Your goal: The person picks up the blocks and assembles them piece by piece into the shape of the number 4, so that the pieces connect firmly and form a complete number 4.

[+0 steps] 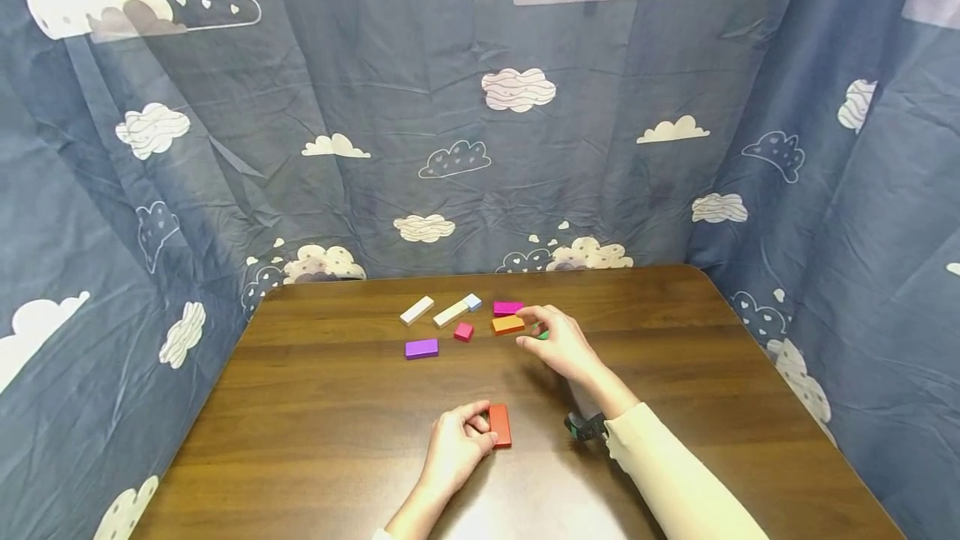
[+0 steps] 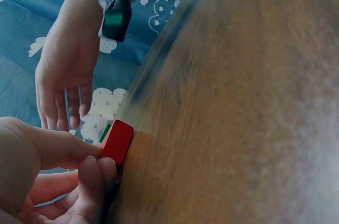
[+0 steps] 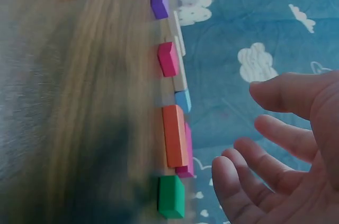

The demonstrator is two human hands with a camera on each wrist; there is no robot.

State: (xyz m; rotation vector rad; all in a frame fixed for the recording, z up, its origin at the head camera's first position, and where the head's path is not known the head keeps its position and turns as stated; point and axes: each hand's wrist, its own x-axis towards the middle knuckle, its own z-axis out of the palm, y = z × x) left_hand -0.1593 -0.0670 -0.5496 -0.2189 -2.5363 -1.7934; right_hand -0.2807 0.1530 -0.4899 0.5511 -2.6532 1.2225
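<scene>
Near the front middle of the table, my left hand [image 1: 456, 442] pinches a red rectangular block [image 1: 500, 426] between thumb and fingers. In the left wrist view the red block [image 2: 117, 142] appears close, its lower end at the fingertips. My right hand [image 1: 561, 347] hovers farther back with fingers apart and nothing between them. Below it is a green block [image 3: 171, 197], mostly covered by the hand in the head view. Just left of that hand lie an orange block [image 1: 508, 325] and a magenta block [image 1: 507, 307] behind it.
Left of these lie a pink cube [image 1: 464, 332], a purple block [image 1: 422, 348], a white block [image 1: 417, 310], a cream block [image 1: 450, 314] and a light blue cube [image 1: 472, 302]. A cloud-patterned curtain [image 1: 405, 107] hangs behind the wooden table [image 1: 315, 415].
</scene>
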